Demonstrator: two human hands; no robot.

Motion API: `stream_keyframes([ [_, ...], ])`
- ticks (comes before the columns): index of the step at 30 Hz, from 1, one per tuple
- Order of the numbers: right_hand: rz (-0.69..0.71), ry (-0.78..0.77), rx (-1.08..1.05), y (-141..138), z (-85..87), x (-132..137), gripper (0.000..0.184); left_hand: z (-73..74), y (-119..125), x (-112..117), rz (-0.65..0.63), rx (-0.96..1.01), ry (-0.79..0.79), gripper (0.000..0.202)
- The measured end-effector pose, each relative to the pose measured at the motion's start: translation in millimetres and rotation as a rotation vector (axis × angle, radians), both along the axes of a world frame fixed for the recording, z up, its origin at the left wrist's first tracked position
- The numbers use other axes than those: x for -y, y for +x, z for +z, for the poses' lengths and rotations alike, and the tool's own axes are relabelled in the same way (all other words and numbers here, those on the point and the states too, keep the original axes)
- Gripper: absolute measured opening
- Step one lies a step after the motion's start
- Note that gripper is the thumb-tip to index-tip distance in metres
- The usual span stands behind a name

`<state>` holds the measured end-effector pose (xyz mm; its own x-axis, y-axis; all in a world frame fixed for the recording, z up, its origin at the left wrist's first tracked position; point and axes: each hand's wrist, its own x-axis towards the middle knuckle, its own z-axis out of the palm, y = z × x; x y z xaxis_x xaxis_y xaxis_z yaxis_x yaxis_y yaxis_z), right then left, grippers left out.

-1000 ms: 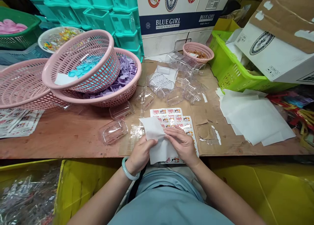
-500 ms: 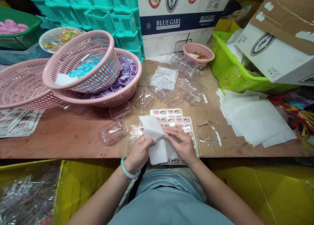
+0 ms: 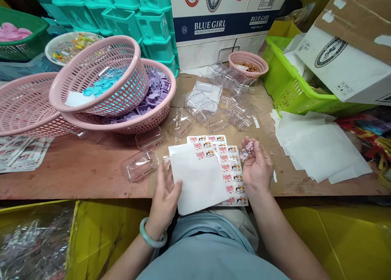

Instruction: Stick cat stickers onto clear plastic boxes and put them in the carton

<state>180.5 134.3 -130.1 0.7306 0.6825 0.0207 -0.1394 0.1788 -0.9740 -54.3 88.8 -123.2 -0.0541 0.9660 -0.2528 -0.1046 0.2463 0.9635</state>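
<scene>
A white backing sheet (image 3: 200, 180) lies flat at the table's front edge, over a sheet of cat stickers (image 3: 229, 166). My left hand (image 3: 165, 194) rests on the white sheet's left edge with fingers spread. My right hand (image 3: 256, 166) is raised beside the sticker sheet, its fingertips pinching a small pink sticker (image 3: 249, 146). Two clear plastic lids (image 3: 141, 164) lie just left of the sheets.
Stacked pink baskets (image 3: 122, 88) with blue and purple parts stand at the back left. Clear plastic boxes (image 3: 214, 109) are scattered mid-table, before a small pink basket (image 3: 248, 64). White paper sheets (image 3: 317, 147) lie right, near a green crate (image 3: 287, 88). Yellow bins (image 3: 91, 235) sit below the table.
The white sheet, bent up between both hands before, now lies flat. My right hand has moved right and up with a peeled sticker; my left hand has opened and slid down-left.
</scene>
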Motion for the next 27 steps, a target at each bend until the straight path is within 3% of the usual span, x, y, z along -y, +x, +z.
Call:
stream_keyframes([
  [2, -0.016, 0.039, 0.371, -5.8, 6.3, 7.4, 0.022, 7.9, -0.5, 6.3, 0.136, -0.227, 0.220, 0.056],
  [4, 0.131, 0.111, 0.818, -19.4, 9.0, 16.9, 0.022, 17.1, 5.9, 5.8, 0.013, -0.209, 0.229, 0.034],
  [5, 0.242, 0.155, 1.016, -27.3, 8.7, 21.3, 0.024, 21.0, 11.2, 2.9, -0.107, -0.089, 0.150, 0.031],
  [7, 0.444, 0.223, 1.285, -42.0, 5.5, 28.0, 0.032, 25.8, 23.0, -6.7, -0.294, 0.252, -0.077, 0.046],
  [10, 0.551, 0.243, 1.410, -53.6, -0.3, 33.4, 0.045, 24.6, 34.4, -21.3, -0.269, 0.601, -0.260, 0.045],
  [13, 0.579, 0.207, 1.313, -51.3, -2.1, 35.9, 0.067, 18.1, 34.2, -28.3, -0.203, 0.615, -0.273, 0.026],
  [15, 0.516, 0.102, 1.036, -46.3, -2.0, 35.6, 0.079, 14.1, 31.8, -29.8, -0.175, 0.571, -0.289, 0.023],
  [17, 0.498, -0.050, 0.628, -40.9, -2.1, 32.5, 0.070, 10.9, 31.0, -31.3, -0.172, 0.533, -0.289, 0.026],
  [19, 0.627, -0.201, 0.254, -34.9, -1.7, 26.1, 0.047, 7.4, 32.9, -34.3, -0.246, 0.481, -0.248, 0.030],
  [21, 0.745, -0.294, 0.065, -26.0, 0.2, 16.8, 0.032, 2.5, 36.9, -40.8, -0.352, 0.354, -0.159, 0.032],
  [23, 0.615, -0.280, 0.030, -12.6, 4.6, 5.6, 0.026, -3.4, 42.8, -53.0, -0.383, 0.143, -0.007, 0.032],
  [25, 0.363, -0.173, 0.016, 3.9, 10.7, -5.8, 0.023, -8.3, 51.3, -72.8, -0.314, -0.110, 0.199, 0.031],
  [27, 0.214, -0.073, -0.025, 18.3, 16.9, -15.5, 0.022, -10.6, 63.2, -99.5, -0.242, -0.377, 0.432, 0.034],
])
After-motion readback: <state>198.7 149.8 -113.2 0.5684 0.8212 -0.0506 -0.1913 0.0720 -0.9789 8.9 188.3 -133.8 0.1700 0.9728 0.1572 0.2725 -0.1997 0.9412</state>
